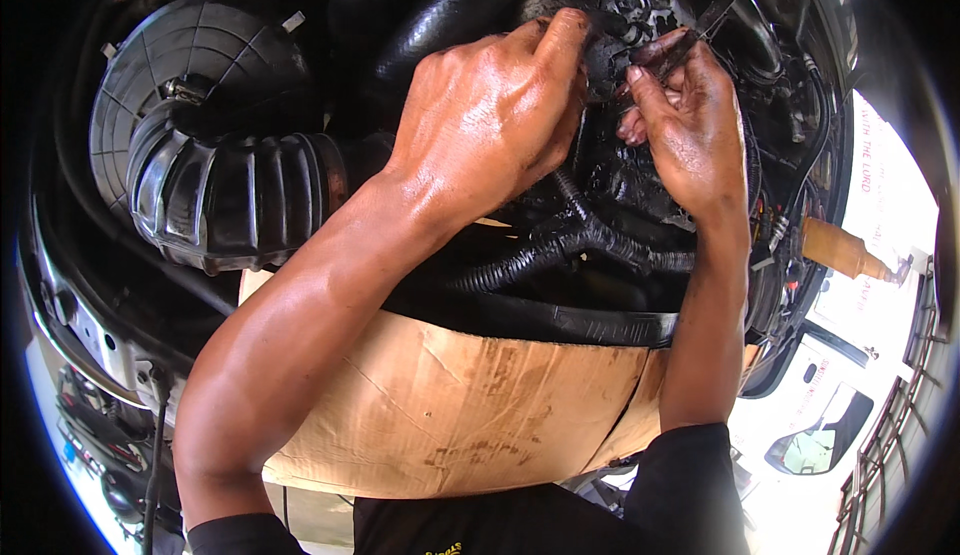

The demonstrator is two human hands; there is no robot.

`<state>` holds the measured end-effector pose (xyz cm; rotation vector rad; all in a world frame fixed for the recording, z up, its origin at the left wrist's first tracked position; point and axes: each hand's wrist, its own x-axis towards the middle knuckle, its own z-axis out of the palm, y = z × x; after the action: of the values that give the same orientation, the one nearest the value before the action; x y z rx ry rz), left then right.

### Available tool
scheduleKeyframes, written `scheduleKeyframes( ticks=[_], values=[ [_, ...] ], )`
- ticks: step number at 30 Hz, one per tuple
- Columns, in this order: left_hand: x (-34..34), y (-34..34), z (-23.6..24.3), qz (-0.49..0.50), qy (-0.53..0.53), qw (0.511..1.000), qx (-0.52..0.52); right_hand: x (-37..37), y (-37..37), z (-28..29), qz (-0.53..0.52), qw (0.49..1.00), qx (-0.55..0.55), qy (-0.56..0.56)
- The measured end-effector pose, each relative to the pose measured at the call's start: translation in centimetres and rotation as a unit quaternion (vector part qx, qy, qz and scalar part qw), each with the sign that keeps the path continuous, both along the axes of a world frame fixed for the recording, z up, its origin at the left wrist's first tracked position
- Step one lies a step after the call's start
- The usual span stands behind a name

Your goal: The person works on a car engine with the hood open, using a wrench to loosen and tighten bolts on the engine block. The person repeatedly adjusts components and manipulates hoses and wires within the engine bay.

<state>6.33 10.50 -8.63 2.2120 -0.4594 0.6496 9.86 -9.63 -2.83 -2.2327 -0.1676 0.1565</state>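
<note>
My left hand reaches into an engine bay with its fingers curled into a closed grip. Its back faces up, so whatever it holds is hidden behind the knuckles. Close by on the right, my right hand has thumb and fingers bent together over a dark, greasy spot. A thin dark strip or cable runs up from its fingertips, but I cannot make out what is pinched. Between and beyond the hands lie wet, oily black engine parts. Below them branches a ribbed black wiring conduit.
A ribbed black air intake hose joins a round housing at the left. Thick black hoses run at the top. Cardboard covers the front edge before my body. A white vehicle with a mirror stands at the right.
</note>
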Motion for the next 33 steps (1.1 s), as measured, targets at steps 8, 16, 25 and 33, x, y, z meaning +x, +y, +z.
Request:
scheduleKeyframes(
  ticks=[8,16,25,33],
  values=[
    [0.1,-0.2,0.2,0.004,0.017,1.000,0.005,0.8,-1.6,0.6,0.028,0.998,-0.018,-0.062],
    [0.1,-0.3,-0.1,-0.003,0.001,1.000,0.018,0.3,-1.6,0.2,0.025,0.997,0.045,-0.062],
    [0.0,-0.2,0.2,-0.011,0.039,0.999,0.020,1.5,-4.6,2.3,0.020,0.997,0.071,0.017],
    [-0.1,-0.3,0.5,-0.013,0.044,0.999,0.017,1.9,-5.9,3.3,-0.097,0.990,0.101,-0.025]
  ],
)
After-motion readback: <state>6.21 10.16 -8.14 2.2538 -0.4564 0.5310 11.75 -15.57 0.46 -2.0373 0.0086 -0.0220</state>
